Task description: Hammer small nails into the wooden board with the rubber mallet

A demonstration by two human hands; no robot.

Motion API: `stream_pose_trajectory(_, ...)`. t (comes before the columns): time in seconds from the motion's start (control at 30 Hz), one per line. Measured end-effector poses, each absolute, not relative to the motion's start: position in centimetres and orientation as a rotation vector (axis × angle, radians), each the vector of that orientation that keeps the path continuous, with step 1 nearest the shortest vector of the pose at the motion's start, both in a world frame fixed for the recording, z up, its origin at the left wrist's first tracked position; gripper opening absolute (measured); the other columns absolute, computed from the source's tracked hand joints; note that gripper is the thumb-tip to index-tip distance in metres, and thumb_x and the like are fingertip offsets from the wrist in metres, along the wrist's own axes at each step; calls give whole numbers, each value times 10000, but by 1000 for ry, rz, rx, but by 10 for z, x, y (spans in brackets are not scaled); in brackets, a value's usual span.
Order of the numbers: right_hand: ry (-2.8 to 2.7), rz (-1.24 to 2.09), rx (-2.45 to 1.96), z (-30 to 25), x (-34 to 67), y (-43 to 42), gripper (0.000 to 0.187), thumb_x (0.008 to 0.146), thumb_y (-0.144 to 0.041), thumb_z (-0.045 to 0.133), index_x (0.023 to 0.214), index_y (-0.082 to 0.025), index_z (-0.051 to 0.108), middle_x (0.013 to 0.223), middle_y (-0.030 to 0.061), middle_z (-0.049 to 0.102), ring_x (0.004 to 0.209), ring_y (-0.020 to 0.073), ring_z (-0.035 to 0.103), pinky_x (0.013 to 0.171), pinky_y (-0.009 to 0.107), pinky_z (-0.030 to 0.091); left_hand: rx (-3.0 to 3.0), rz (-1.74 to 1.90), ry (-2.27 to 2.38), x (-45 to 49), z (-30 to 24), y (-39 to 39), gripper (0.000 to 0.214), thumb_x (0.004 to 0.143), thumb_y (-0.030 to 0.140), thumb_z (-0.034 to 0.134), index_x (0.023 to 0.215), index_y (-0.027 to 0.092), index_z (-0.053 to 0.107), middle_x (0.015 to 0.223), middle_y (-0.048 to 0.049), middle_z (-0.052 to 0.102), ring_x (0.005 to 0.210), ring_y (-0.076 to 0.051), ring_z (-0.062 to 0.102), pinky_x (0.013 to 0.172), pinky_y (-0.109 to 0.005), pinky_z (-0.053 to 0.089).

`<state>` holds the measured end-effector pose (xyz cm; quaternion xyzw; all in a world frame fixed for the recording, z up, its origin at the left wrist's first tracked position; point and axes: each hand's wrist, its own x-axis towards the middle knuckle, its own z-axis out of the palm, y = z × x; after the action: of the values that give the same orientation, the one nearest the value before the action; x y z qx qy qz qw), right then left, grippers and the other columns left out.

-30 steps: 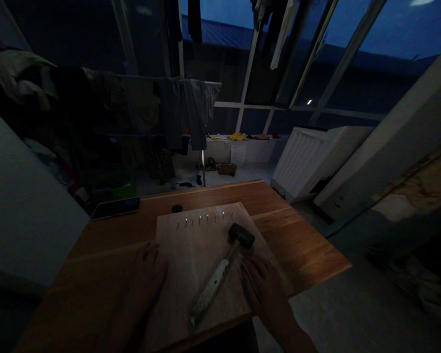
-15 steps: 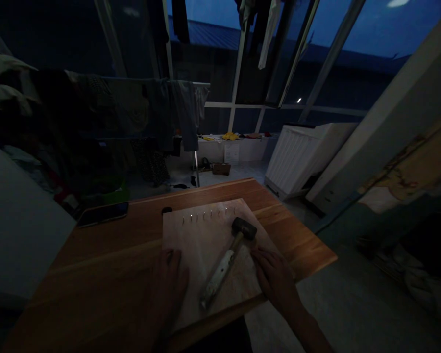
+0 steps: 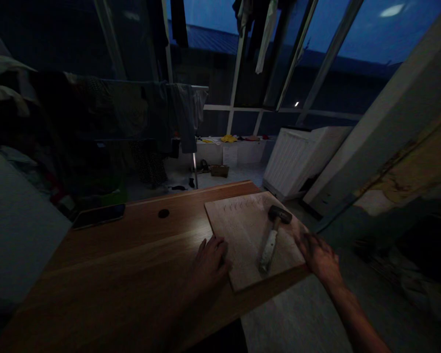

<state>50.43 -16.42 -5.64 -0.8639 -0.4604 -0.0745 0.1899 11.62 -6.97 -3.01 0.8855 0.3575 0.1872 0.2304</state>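
Phone (image 3: 100, 215) on table (image 3: 132, 264), laundry (image 3: 186, 120) beyond, hammer (image 3: 271, 242) on nail-studded board (image 3: 242, 241), hands (image 3: 211, 256) spread at its sides

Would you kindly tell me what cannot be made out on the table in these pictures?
All in the head view:
Nails: heads too small and dim to make out.
Left hand and right hand: palms hidden by the hands' own backs.
Phone: screen too dark to read.

The single head-worn camera looks forward and down over the brown, wood-grained flat table (image 3: 132, 260), facing tall, pale-framed glass windows (image 3: 215, 81); it seems close above, though dimness obscures depth.
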Motion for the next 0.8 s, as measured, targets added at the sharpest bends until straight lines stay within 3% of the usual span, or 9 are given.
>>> stream_pose_trajectory(0.1,-1254,-123,-2487,-56,507,-164,652,977,-588,255,1399,-208,577,1527,160,539,1339,387,533,1097,596,414,2472,451,1055,116,-25,-73,490,1013,369,535,1482,231,521,1575,-105,526,1561,-361,288,1275,-655,180)
stream_pose_trajectory(0.23,-1241,-117,-2493,-53,504,-163,642,977,-589,267,1398,-215,576,1512,155,547,1339,387,529,1105,591,407,2479,452,1170,118,-21,-77,457,1044,385,480,1482,264,532,1508,-66,606,1582,-372,230,1265,-700,123)
stream_pose_trajectory(0.37,-1274,-105,-2532,-45,500,-162,646,980,-579,283,1399,-195,591,1496,160,561,1329,386,537,1097,574,416,2497,449,1213,122,-16,-81,437,1040,365,500,1465,274,541,1519,-71,595,1556,-373,295,1251,-706,143)
stream_pose_trajectory(0.6,-1435,-177,-2587,-39,474,-167,587,1018,-529,325,1427,-215,605,1457,167,596,1285,372,574,1059,562,442,2485,509,1390,99,-7,-91,331,1035,345,505,1319,258,651,1350,-87,716,1444,-369,449,1203,-699,217)
stream_pose_trajectory(0.8,-1733,-365,-2413,-38,415,-176,500,1027,-499,442,1382,-218,655,1464,178,602,1316,391,547,1016,526,467,2454,533,1695,39,-2,-90,307,988,345,532,1189,257,748,1310,-120,720,1308,-366,560,1141,-607,337)
